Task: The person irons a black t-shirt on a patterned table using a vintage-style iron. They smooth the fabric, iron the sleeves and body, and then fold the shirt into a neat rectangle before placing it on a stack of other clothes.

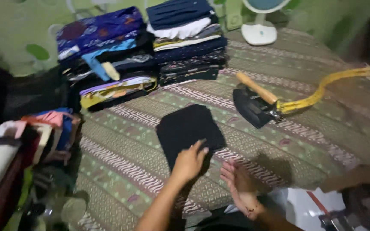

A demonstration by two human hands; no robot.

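Black folded cloth (189, 130) lies squared on patterned mat (279, 141); left hand (189, 162) presses it flat, right hand (238, 182) open, empty; two stacks (142, 55) already folded, iron (253, 105) idle

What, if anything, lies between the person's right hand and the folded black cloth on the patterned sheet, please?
Nothing visible does. The right hand hovers open just beside the folded black cloth, with only bare patterned sheet between them. The left hand already rests on the cloth's near edge. The iron lies well off to the side.

The folded black cloth (188, 130) lies on the patterned woven mat (313, 128); behind it stand stacked folded clothes (150, 47), to its right the wooden-handled black iron (255, 102).
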